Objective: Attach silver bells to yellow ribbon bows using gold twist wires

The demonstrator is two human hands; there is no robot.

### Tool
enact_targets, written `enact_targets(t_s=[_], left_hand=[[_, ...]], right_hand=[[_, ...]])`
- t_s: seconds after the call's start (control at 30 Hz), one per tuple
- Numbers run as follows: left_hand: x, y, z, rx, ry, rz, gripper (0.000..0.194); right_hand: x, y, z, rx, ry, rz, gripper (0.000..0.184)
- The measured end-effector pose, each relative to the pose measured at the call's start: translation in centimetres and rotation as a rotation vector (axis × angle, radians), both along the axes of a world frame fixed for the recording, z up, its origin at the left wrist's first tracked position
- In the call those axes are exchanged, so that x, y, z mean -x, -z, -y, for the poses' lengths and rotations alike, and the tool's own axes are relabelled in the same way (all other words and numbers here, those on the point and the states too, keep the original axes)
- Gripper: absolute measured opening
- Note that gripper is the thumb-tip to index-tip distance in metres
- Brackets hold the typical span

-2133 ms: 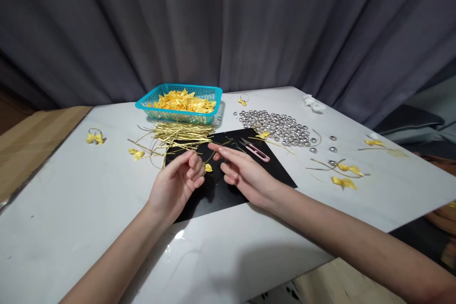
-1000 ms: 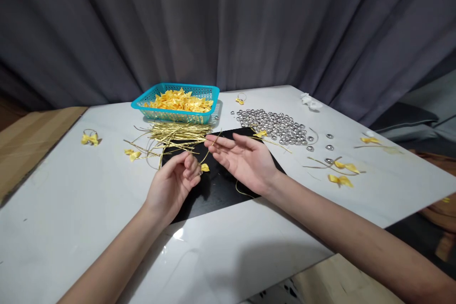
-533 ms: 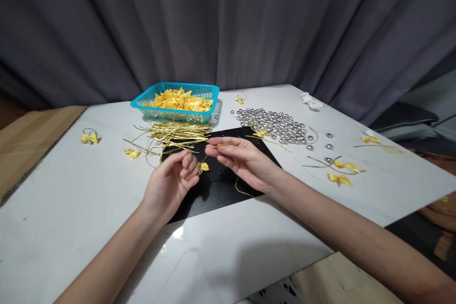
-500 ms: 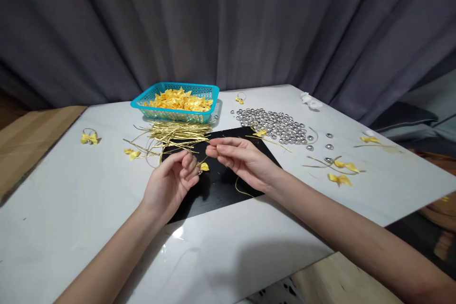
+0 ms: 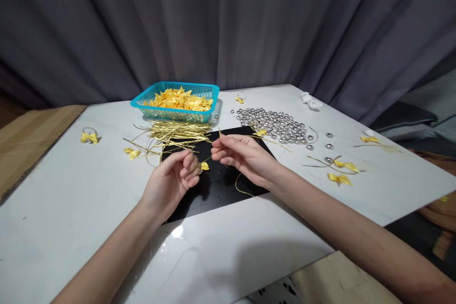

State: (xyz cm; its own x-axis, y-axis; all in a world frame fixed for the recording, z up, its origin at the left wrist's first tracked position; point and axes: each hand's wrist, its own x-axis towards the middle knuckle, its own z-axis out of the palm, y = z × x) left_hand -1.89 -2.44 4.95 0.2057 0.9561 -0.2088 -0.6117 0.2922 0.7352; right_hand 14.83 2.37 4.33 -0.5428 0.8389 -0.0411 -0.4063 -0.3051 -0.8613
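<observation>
My left hand (image 5: 173, 178) is closed in a pinch, with a small yellow bow (image 5: 204, 166) and a bit of silver showing just past its fingertips. Most of what those fingers grip is hidden. To its right, my right hand (image 5: 245, 159) pinches a gold cord (image 5: 220, 132), whose short end sticks up above the thumb. A thin stretch of cord runs between the two hands. Both hands are over a black mat (image 5: 221, 192). Below my right hand, a loose curve of thin gold thread (image 5: 239, 190) trails off the mat onto the white table.
A teal basket (image 5: 171, 115) of yellow bows stands at the back left, behind a pile of gold cords (image 5: 178, 130). Many silver beads (image 5: 272, 124) lie at the back right. A bow with a loop (image 5: 89, 137) sits left; loose bows (image 5: 339, 179) and cords lie right.
My right hand has shifted slightly right, and the cord end now stands up above its thumb and finger. My left hand has stayed almost in place.
</observation>
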Motion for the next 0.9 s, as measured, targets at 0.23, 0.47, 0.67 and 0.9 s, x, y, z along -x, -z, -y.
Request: enact_targets(t_s=[0.23,0.47,0.67,0.9], left_hand=[[0.03,0.40,0.29,-0.077,0.184,-0.203,0.037],[-0.13,0.48,0.42,-0.145,0.156,-0.337,0.029],[-0.13,0.81,0.40,-0.188,0.210,-0.383,0.027],[-0.11,0.99,0.41,-0.213,0.198,-0.452,0.028]], right_hand=[[-0.13,-0.32,0.27,-0.059,-0.223,0.052,0.021],[0.04,-0.12,0.79,-0.101,-0.240,0.087,0.020],[0.03,-0.14,0.75,-0.145,-0.236,0.117,0.020],[-0.10,-0.12,0.88,-0.210,-0.265,0.232,0.026]])
